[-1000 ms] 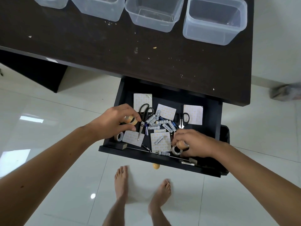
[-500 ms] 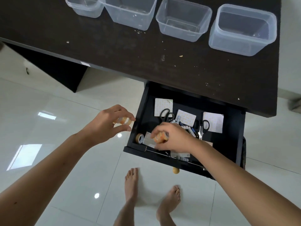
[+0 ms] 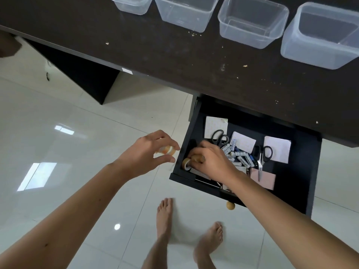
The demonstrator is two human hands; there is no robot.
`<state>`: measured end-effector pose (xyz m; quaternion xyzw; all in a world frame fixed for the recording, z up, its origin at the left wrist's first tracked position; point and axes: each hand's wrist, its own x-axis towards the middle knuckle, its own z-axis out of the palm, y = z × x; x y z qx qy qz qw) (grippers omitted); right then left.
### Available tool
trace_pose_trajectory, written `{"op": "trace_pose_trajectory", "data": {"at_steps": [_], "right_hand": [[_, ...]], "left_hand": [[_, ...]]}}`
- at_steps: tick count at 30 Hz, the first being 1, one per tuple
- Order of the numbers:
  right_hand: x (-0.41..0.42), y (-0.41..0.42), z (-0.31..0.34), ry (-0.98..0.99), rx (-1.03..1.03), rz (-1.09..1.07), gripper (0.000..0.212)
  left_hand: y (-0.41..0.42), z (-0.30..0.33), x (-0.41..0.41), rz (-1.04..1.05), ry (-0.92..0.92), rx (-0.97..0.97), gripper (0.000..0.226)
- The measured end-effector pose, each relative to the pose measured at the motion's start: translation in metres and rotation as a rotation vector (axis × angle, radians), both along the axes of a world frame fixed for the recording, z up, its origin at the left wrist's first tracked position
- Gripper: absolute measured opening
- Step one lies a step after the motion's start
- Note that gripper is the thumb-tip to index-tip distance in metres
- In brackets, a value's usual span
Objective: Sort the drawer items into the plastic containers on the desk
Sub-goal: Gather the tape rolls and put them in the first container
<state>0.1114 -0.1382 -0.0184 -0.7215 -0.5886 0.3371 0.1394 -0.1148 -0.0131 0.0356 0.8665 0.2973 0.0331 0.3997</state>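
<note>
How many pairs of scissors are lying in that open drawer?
2. One pair of black-handled scissors lies near the drawer's back left; the other pair lies toward the right. More could hide beneath the right hand.

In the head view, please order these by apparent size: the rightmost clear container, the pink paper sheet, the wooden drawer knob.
1. Rightmost clear plastic container, clearly largest.
2. Pale pink rectangular paper sheet in the drawer.
3. Small round wooden drawer knob, smallest.

A dark bench [image 3: 194, 61] is seen with four clear plastic containers [image 3: 250, 24] set in a row along its far side, and pale crumbs [image 3: 245, 66] are scattered on its top. Beneath it, a glossy white tiled floor [image 3: 58, 133] is stood on by two bare feet [image 3: 165, 216].
</note>
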Motion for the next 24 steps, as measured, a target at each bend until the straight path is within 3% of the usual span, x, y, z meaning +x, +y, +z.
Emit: {"op": "trace_pose_trajectory", "data": {"at_steps": [11,15,24], "right_hand": [[0.043,-0.006,0.072,0.413,-0.124,-0.334,0.020],[0.050,-0.005,0.093,0.482,-0.129,-0.402,0.023],[0.035,0.039,0.144,0.602,-0.131,-0.452,0.024]], "left_hand": [[-0.012,0.007,0.049,-0.057,-0.046,0.045,0.038],[-0.011,0.020,0.065,-0.057,-0.078,0.060,0.047],[0.031,0.067,0.058,-0.075,-0.122,0.051,0.042]]}}
